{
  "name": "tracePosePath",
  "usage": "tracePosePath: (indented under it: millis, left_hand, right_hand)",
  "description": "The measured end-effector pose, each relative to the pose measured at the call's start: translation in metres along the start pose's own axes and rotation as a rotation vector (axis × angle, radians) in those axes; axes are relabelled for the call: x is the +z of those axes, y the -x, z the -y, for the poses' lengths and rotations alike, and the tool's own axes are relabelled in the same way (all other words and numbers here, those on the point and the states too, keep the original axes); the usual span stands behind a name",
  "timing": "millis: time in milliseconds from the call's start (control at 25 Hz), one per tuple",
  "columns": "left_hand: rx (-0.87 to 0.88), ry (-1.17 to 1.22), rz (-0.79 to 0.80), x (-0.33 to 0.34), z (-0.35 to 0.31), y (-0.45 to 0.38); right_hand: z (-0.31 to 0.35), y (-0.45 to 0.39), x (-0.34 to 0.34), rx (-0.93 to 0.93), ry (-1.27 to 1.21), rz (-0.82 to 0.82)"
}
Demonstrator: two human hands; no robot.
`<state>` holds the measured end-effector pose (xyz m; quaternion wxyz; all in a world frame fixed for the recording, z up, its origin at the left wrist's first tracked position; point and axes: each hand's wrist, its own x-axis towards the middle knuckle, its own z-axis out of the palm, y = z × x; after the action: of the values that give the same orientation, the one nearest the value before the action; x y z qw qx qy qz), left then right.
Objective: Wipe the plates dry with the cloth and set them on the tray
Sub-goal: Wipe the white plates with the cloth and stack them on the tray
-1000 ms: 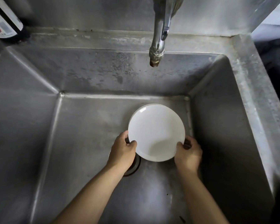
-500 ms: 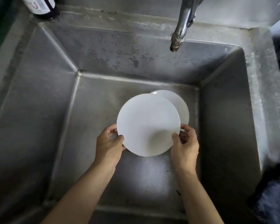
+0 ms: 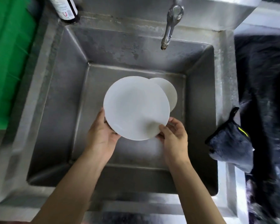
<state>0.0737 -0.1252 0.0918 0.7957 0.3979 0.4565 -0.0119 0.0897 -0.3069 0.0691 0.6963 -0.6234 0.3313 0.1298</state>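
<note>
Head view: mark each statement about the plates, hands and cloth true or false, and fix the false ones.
1. Both hands hold the top plate. True: the left hand and right hand grip its near edge.
2. Water runs from the tap. False: no stream shows.
3. A second plate lies in the sink, partly hidden. True.
4. The dark cloth is in the right hand. False: it lies on the sink's right rim.
5. The bottle stands inside the basin. False: it stands on the back ledge.
</note>
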Motion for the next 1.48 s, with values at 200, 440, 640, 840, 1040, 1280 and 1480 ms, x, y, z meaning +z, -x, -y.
tracePosePath:
  millis: [200, 440, 640, 840, 1040, 1280, 1480]
  left_hand:
    - [0.122, -0.092, -0.004, 0.02, -0.02, 0.043]
    - [0.34, -0.348, 0.0, 0.035, -0.028, 0.079]
    - [0.329, -0.388, 0.01, 0.039, -0.028, 0.093]
    - [0.223, -0.344, 0.041, 0.048, -0.021, 0.108]
    - [0.117, -0.286, 0.015, 0.063, -0.022, 0.126]
    - [0.09, -0.294, 0.005, 0.07, -0.021, 0.137]
    - [0.117, -0.271, 0.044, 0.078, -0.025, 0.15]
  right_hand:
    - [0.017, 0.04, -0.016, 0.041, 0.041, 0.054]
    - [0.037, 0.063, -0.033, 0.021, 0.388, 0.043]
    - [0.049, 0.065, -0.068, -0.181, 0.623, -0.068]
    - [0.056, 0.054, -0.115, -0.496, 1.007, -0.333]
    - [0.067, 0.024, -0.151, -0.326, 1.228, -0.377]
    - [0.054, 0.006, -0.169, -0.134, 1.279, -0.221]
    - [0.053, 0.008, -0.161, -0.186, 1.37, -0.279]
